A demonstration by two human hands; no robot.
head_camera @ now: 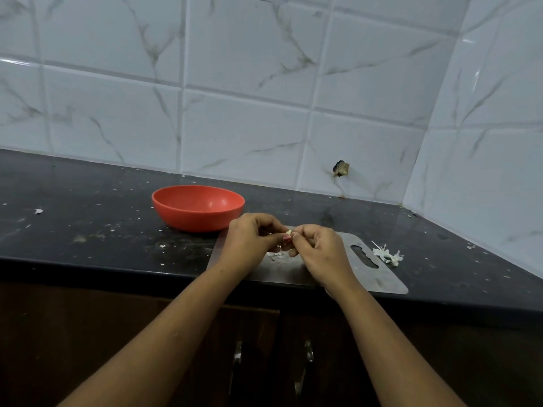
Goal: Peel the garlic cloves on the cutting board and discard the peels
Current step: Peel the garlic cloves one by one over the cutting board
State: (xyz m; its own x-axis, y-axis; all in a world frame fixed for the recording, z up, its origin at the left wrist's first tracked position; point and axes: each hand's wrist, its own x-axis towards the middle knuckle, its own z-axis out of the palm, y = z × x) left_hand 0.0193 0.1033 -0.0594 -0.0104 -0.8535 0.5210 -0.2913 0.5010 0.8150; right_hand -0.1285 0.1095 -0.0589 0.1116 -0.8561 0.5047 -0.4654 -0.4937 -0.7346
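A small garlic clove is pinched between the fingertips of both hands, just above the steel cutting board. My left hand holds it from the left with curled fingers. My right hand grips it from the right. Small white peel scraps lie on the board under the hands. A pile of white garlic peels sits on the counter just past the board's right end.
A red bowl stands on the dark counter behind and left of the board. White crumbs dot the counter. The tiled wall rises behind and turns a corner at the right. Cabinet doors with handles lie below.
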